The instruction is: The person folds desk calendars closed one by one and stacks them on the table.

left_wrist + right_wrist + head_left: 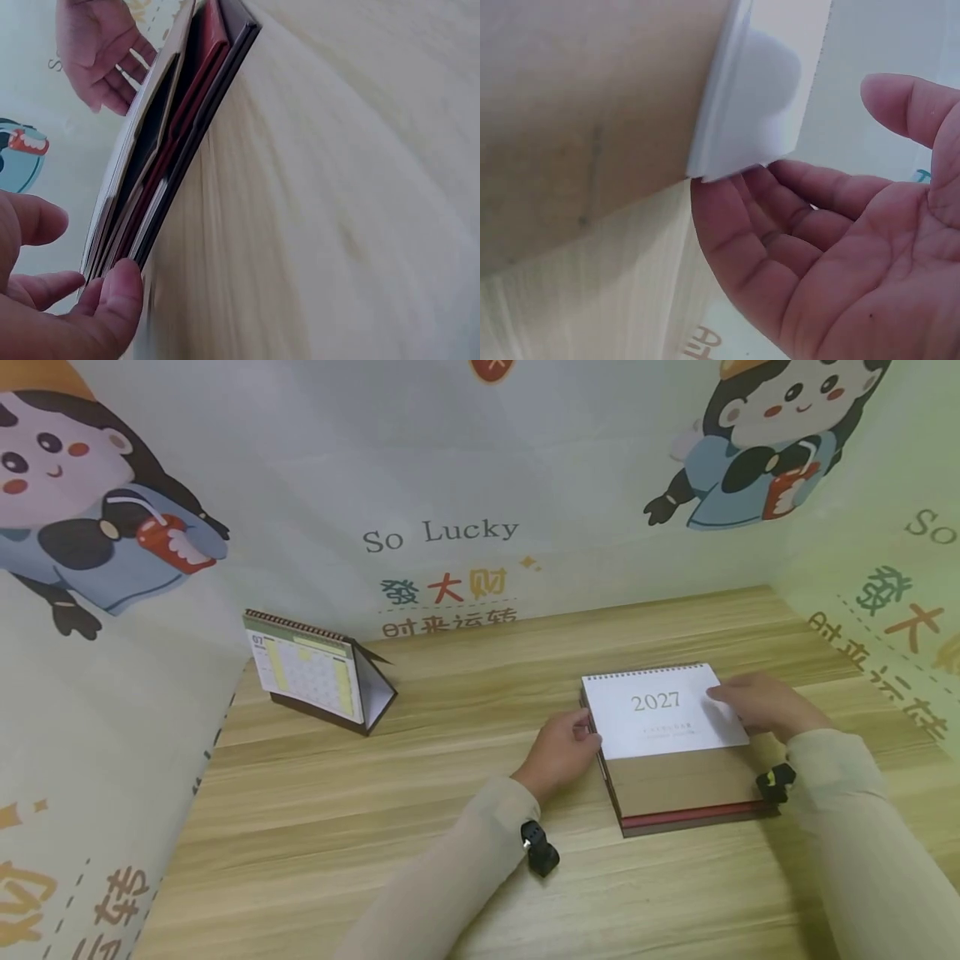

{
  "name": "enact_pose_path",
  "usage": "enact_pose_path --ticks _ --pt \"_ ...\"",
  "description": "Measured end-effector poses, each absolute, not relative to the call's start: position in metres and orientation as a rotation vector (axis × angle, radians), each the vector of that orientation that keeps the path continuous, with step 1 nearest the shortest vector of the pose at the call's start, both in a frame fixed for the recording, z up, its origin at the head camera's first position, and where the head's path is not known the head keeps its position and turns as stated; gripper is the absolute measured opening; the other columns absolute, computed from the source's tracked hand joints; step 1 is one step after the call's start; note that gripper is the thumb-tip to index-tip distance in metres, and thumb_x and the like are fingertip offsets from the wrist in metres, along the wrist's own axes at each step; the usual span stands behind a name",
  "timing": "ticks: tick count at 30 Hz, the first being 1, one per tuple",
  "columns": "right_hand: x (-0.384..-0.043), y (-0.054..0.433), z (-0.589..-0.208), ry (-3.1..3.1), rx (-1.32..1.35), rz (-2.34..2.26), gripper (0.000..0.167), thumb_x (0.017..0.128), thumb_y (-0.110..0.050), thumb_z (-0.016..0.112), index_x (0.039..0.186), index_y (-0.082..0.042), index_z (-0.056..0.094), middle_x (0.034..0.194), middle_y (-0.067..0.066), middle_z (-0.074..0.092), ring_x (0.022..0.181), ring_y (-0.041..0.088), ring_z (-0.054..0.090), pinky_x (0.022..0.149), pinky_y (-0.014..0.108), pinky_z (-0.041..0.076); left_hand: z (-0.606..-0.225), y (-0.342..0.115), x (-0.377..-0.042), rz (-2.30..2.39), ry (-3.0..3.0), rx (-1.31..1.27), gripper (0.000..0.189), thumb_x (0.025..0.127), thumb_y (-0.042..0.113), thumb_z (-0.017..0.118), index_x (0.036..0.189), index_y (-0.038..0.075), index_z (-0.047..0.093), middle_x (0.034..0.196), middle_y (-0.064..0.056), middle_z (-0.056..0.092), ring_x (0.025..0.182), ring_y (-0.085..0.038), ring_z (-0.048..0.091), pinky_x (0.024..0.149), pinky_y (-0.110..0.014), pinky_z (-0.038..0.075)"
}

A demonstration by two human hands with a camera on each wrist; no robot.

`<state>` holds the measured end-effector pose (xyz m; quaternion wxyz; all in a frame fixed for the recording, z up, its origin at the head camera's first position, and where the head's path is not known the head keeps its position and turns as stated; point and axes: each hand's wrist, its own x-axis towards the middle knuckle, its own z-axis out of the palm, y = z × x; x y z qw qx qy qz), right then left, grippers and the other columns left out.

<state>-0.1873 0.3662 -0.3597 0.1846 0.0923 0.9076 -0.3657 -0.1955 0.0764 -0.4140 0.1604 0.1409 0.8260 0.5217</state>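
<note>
A spiral-bound desk calendar (675, 785) lies flat on the table, its white page marked 2027 over a brown lower part. Along its left side is my left hand (558, 752). The left wrist view shows those fingertips (122, 281) right at the edge of the layered boards and pages, the thumb standing off. On the opposite side is my right hand (772, 706). Its fingers (724, 202) touch the edge of the white pages (761, 97) in the right wrist view, with the thumb raised apart from them.
Another desk calendar (307, 672) stands propped as a tent at the back left, showing a yellow-and-white month page marked 07. A printed backdrop (450, 460) with cartoon figures closes off the back and sides of the wood-grain table (450, 735).
</note>
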Motion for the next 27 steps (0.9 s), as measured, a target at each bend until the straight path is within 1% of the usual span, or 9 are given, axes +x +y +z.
enact_pose_path --ticks 2,3,7,10,14,16,23,25,27 --pt "-0.188 0.366 -0.357 2.569 0.26 -1.032 0.07 0.105 -0.034 0.04 0.142 0.023 0.024 0.14 0.045 0.031 0.122 0.055 0.044 0.096 0.057 0.046 -0.414 0.071 -0.196 1.525 2.332 0.34 0.047 0.098 0.017 0.059 0.143 0.004 0.051 0.137 -0.013 0.057 0.119 -0.026 0.058 0.1 -0.038 0.047" --pt "-0.188 0.366 -0.356 2.579 0.255 -1.033 0.071 0.106 -0.035 0.039 0.143 0.022 0.022 0.142 0.045 0.028 0.124 0.056 0.041 0.099 0.06 0.042 -0.413 0.067 -0.197 1.546 2.318 0.319 0.048 0.098 0.018 0.059 0.143 0.004 0.051 0.139 -0.013 0.055 0.12 -0.026 0.058 0.1 -0.039 0.047" --pt "-0.191 0.362 -0.348 2.608 0.209 -1.062 0.076 0.107 -0.041 0.035 0.147 0.019 0.013 0.148 0.044 0.017 0.133 0.06 0.025 0.105 0.068 0.028 -0.409 0.047 -0.202 1.6 2.33 0.313 0.045 0.098 0.016 0.057 0.14 0.003 0.052 0.139 -0.014 0.054 0.116 -0.026 0.058 0.096 -0.04 0.049" --pt "-0.192 0.354 -0.341 2.638 0.169 -1.083 0.078 0.106 -0.045 0.035 0.15 0.015 0.014 0.151 0.042 0.016 0.136 0.059 0.02 0.106 0.07 0.023 -0.402 0.028 -0.208 1.63 2.357 0.305 0.043 0.098 0.015 0.056 0.139 0.003 0.054 0.139 -0.015 0.054 0.115 -0.026 0.058 0.092 -0.039 0.051" --pt "-0.193 0.337 -0.334 2.708 0.128 -1.067 0.074 0.105 -0.046 0.038 0.151 0.01 0.023 0.153 0.037 0.022 0.136 0.056 0.026 0.106 0.068 0.026 -0.385 -0.002 -0.212 1.637 2.431 0.282 0.041 0.098 0.018 0.056 0.137 0.006 0.055 0.136 -0.014 0.055 0.116 -0.025 0.058 0.09 -0.04 0.051" --pt "-0.193 0.326 -0.331 2.742 0.101 -1.064 0.071 0.105 -0.045 0.04 0.15 0.008 0.027 0.152 0.035 0.026 0.135 0.054 0.029 0.105 0.068 0.028 -0.375 -0.021 -0.212 1.623 2.495 0.301 0.039 0.098 0.018 0.056 0.136 0.007 0.056 0.136 -0.014 0.055 0.117 -0.025 0.056 0.091 -0.04 0.051" --pt "-0.199 0.285 -0.323 2.792 -0.001 -1.101 0.06 0.105 -0.04 0.045 0.146 0.003 0.039 0.147 0.029 0.04 0.131 0.048 0.04 0.101 0.064 0.037 -0.344 -0.1 -0.21 1.607 2.678 0.367 0.034 0.101 0.017 0.055 0.133 0.004 0.056 0.136 -0.013 0.051 0.122 -0.028 0.052 0.095 -0.044 0.047" --pt "-0.201 0.274 -0.322 2.793 -0.029 -1.118 0.058 0.104 -0.039 0.046 0.146 0.001 0.041 0.145 0.028 0.044 0.13 0.046 0.043 0.1 0.062 0.039 -0.338 -0.124 -0.209 1.586 2.742 0.379 0.033 0.102 0.016 0.055 0.132 0.002 0.056 0.135 -0.015 0.053 0.122 -0.029 0.053 0.095 -0.042 0.046" --pt "-0.203 0.263 -0.321 2.792 -0.062 -1.137 0.056 0.104 -0.038 0.047 0.145 0.0 0.043 0.143 0.026 0.046 0.129 0.044 0.045 0.099 0.06 0.042 -0.335 -0.146 -0.21 1.573 2.79 0.376 0.033 0.102 0.015 0.054 0.131 0.0 0.056 0.135 -0.017 0.054 0.122 -0.029 0.053 0.091 -0.038 0.047"
